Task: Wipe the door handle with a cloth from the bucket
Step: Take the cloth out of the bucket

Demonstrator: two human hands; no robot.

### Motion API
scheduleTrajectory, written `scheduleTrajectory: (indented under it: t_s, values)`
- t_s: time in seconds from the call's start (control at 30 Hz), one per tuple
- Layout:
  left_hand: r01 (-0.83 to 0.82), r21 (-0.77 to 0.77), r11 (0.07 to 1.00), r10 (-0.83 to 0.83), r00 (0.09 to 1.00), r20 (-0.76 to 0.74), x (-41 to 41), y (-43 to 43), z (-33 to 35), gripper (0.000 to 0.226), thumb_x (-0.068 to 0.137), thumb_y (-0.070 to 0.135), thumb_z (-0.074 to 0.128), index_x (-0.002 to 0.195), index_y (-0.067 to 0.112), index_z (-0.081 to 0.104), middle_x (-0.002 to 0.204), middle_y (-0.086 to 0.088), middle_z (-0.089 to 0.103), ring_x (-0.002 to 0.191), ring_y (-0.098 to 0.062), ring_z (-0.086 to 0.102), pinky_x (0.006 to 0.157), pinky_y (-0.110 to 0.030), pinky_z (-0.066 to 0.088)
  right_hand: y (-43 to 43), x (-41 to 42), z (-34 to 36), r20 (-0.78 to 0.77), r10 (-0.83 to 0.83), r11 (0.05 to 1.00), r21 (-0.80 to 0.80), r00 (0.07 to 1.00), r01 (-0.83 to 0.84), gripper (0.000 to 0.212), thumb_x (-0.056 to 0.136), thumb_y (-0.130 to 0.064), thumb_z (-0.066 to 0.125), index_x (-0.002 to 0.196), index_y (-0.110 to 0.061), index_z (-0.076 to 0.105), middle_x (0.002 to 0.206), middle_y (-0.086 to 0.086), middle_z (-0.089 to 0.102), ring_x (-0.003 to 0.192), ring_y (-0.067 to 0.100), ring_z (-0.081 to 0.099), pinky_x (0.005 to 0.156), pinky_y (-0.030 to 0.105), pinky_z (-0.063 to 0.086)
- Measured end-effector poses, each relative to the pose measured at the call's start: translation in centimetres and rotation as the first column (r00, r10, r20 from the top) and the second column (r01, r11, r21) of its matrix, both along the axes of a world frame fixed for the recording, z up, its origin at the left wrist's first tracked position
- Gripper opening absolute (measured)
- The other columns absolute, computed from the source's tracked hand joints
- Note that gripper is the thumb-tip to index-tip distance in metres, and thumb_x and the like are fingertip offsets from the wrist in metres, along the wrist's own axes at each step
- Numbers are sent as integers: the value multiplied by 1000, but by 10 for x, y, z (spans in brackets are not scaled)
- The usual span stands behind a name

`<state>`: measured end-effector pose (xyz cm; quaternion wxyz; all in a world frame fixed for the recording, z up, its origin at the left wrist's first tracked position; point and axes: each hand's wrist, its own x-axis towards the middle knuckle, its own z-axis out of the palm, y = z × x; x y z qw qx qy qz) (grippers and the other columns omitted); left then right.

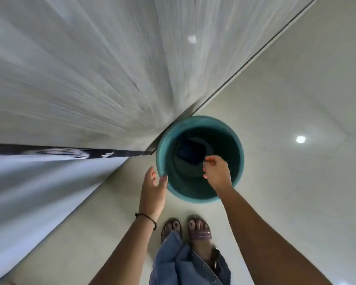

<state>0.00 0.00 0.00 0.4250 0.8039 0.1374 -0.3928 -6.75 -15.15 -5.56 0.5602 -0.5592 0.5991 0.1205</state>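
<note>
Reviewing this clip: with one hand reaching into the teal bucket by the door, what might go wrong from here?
1. The right hand is pinched over the dark cloth deep in the bucket; whether it holds it is unclear, so it may slip.
2. The left hand is open beside the rim, not gripping; a pull might tip the bucket.
3. A wet cloth could drip on the smooth floor near the sandalled feet.

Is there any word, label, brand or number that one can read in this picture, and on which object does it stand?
None can be read.
The teal bucket shows no label on its rim or inside.
The dark blue cloth in it is plain.
The white marks on the dark strip at the door's edge are too blurred to tell whether they are writing.
</note>
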Motion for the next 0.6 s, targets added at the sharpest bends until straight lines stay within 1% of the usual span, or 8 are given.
scheduleTrajectory:
  t_s: [0.07,0.13,0.2,0.27,0.33,0.4,0.5,0.6]
  values:
    - [14,-42,999,-9,993,119,5,-8,-41,35,93,26,50,127,16,48,126,-7,59,119,-24,55,98,-33,44,-2,14,-52,-43,-68,997,22,997,69,31,87,-13,58,118,-13,61,117,16,66,113,36,60,99,47,49]
    - [15,-44,999,-6,981,196,10,-14,-67,29,93,28,49,120,15,53,108,-1,64,101,-18,60,87,-30,47,-6,27,-93,-109,-39,998,40,993,43,42,88,-7,58,130,-2,54,130,21,60,122,36,55,106,40,43]
    - [-11,-70,997,28,970,241,8,-15,-86,24,94,27,49,115,15,54,98,6,63,89,-4,60,79,-16,46,-6,34,-131,-174,80,996,-26,981,-86,52,88,-5,57,138,0,44,141,20,52,130,34,49,109,36,39]
    - [-31,-68,997,49,957,287,6,-14,-97,14,95,23,49,105,16,54,86,11,60,74,8,57,66,-4,41,-8,38,-157,-223,214,962,-123,951,-245,66,86,-11,62,146,-6,34,150,18,41,138,32,40,113,36,33]
    - [-53,-67,996,71,948,311,5,-14,-104,7,95,21,48,92,22,54,78,12,58,64,10,55,60,-4,40,-13,46,-179,-293,380,882,-173,878,-439,83,84,-24,67,151,-11,21,157,15,26,144,31,26,118,36,24]
    - [-79,-79,994,101,940,325,4,-15,-107,16,95,20,49,85,32,53,77,14,59,65,10,55,61,-4,40,-14,54,-191,-349,514,789,-166,784,-591,92,83,-31,68,153,-14,11,160,12,19,147,30,18,118,38,18]
    - [-97,-107,990,128,933,338,3,-13,-112,20,95,17,49,88,36,53,84,16,62,74,10,59,68,-4,41,-7,60,-202,-431,546,714,-208,718,-668,81,84,-28,67,150,-11,24,156,13,28,144,33,22,114,42,22]
    - [-91,-99,991,119,933,340,3,-13,-114,17,95,19,49,91,34,54,86,16,63,76,8,59,70,-6,41,0,61,-194,-463,508,748,-181,726,-638,49,86,-29,62,130,-9,55,145,15,47,143,31,24,113,42,22]
